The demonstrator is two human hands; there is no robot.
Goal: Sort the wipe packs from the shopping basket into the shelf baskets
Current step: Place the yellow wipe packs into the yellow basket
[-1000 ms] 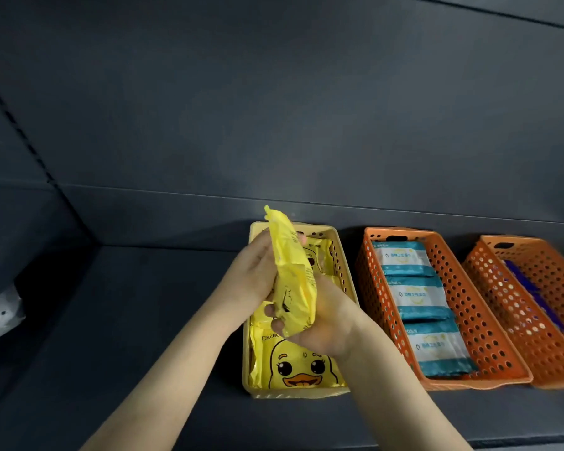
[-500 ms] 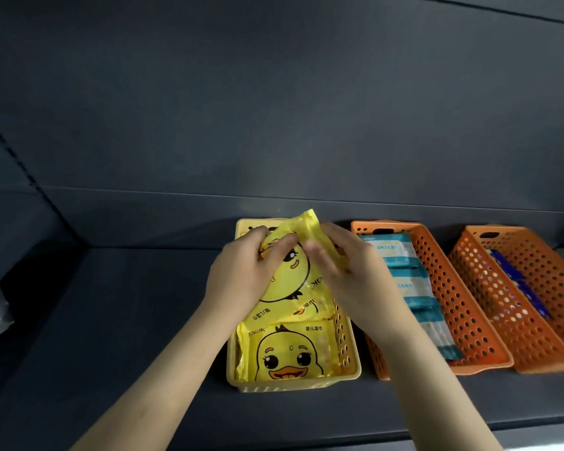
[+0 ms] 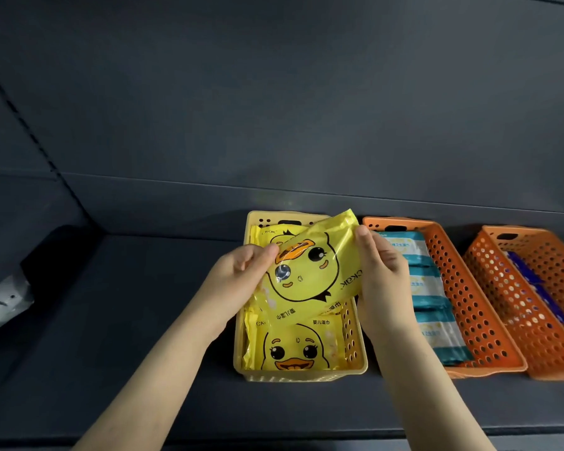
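We start at the fingertips. The left hand point(image 3: 241, 275) lays its thumb over the near-left edge of a yellow duck pack point(image 3: 310, 268), with its fingers curled underneath. The right hand point(image 3: 381, 271) pinches the opposite edge, thumb on top by the far corner, its other fingers behind the wrapper where we cannot see them. Both hands thus grip the one pack, which hangs tilted and turned, its duck face upside down to us. It is above the middle of the yellow basket point(image 3: 300, 375) and, as far as we can judge, not yet resting in it. Beneath it we make out a front duck pack point(image 3: 293, 349) lying flat and a back duck pack point(image 3: 267, 231) by the far wall. Just beside, to the right, the middle orange basket point(image 3: 489, 320) holds a row of teal packs point(image 3: 427, 281). The far orange basket point(image 3: 502, 288) holds dark blue packs point(image 3: 531, 281) along its bottom. All three baskets stand on the dark shelf point(image 3: 144, 304), and a pale grey object point(image 3: 4, 304) we cannot identify shows at the left edge. We judge the sorting well under way, since every basket already has stock of its own colour, and this pack needs only lowering and releasing. The shopping basket is out of view, so we cannot tell how many packs remain.
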